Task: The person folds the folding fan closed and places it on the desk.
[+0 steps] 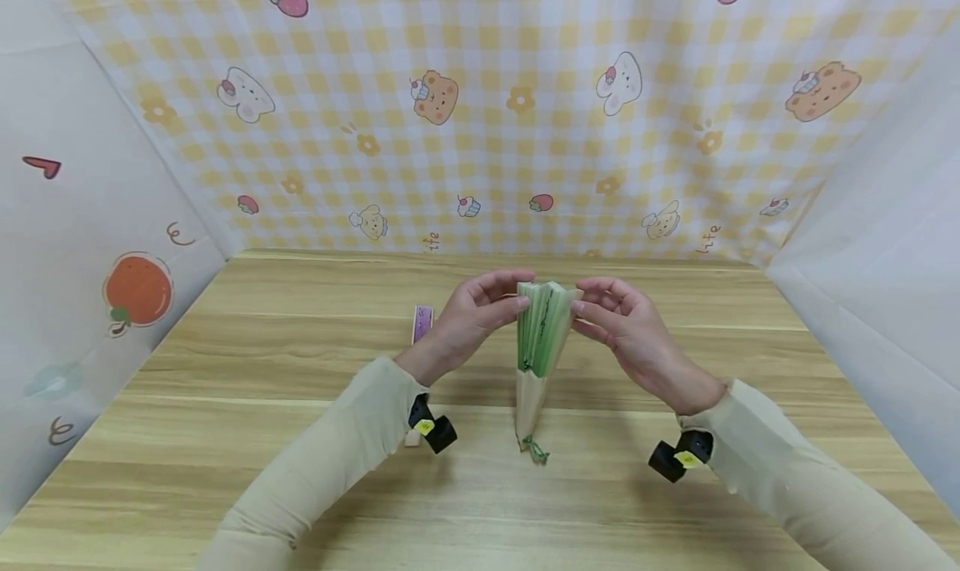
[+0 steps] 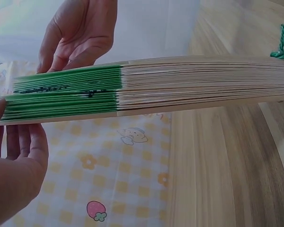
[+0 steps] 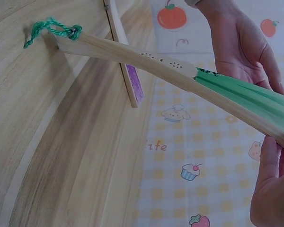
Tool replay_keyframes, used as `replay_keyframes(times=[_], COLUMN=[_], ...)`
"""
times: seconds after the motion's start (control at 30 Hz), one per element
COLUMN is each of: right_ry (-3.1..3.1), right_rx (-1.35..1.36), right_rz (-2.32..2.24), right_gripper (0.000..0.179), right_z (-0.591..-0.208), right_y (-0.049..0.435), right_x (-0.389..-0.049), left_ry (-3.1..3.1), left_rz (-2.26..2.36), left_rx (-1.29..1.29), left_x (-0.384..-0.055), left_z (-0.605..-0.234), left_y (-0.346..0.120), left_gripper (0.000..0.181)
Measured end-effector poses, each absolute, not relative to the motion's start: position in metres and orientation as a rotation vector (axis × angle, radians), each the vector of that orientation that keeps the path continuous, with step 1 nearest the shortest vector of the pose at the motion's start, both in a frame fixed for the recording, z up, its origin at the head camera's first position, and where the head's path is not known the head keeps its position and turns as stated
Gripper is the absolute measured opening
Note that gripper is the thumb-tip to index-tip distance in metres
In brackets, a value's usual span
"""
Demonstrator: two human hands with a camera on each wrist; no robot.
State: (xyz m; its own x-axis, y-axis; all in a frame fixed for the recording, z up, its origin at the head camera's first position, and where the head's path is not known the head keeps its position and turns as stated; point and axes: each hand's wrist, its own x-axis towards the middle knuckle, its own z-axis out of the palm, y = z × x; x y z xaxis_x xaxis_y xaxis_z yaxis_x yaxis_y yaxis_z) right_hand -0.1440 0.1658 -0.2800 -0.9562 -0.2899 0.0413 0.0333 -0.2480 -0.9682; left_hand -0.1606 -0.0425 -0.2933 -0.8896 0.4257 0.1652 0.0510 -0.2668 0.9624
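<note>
A green folding fan (image 1: 542, 338) with pale wooden ribs is held upright between both hands in the head view, slightly spread, its narrow end pointing down toward the tabletop. The left hand (image 1: 480, 308) pinches the upper left edge of the fan between thumb and fingers. At the upper right edge, the right hand (image 1: 633, 333) grips the outer rib the same way. A green cord (image 3: 54, 29) is tied at the narrow end. In the left wrist view the pleats (image 2: 66, 92) show dark markings along the green part.
A second folding fan with a purple part (image 1: 422, 321) lies closed on the wooden table (image 1: 300, 471), partly hidden behind the left arm. A yellow checked cloth (image 1: 495, 154) with cartoon prints hangs behind the table. White sheets flank both sides.
</note>
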Motion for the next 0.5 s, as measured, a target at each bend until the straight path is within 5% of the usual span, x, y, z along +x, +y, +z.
replay_keyframes(times=[0.5], right_ry=[1.819], right_rx=[-0.348], right_rz=[-2.321], right_gripper=[0.017], right_z=[-0.2836], right_y=[0.1645], right_x=[-0.1433], left_ry=[1.699], left_rz=[2.264], left_rx=[0.621], left_x=[-0.1587], left_z=[-0.2923], left_y=[-0.0392], left_gripper=[0.040])
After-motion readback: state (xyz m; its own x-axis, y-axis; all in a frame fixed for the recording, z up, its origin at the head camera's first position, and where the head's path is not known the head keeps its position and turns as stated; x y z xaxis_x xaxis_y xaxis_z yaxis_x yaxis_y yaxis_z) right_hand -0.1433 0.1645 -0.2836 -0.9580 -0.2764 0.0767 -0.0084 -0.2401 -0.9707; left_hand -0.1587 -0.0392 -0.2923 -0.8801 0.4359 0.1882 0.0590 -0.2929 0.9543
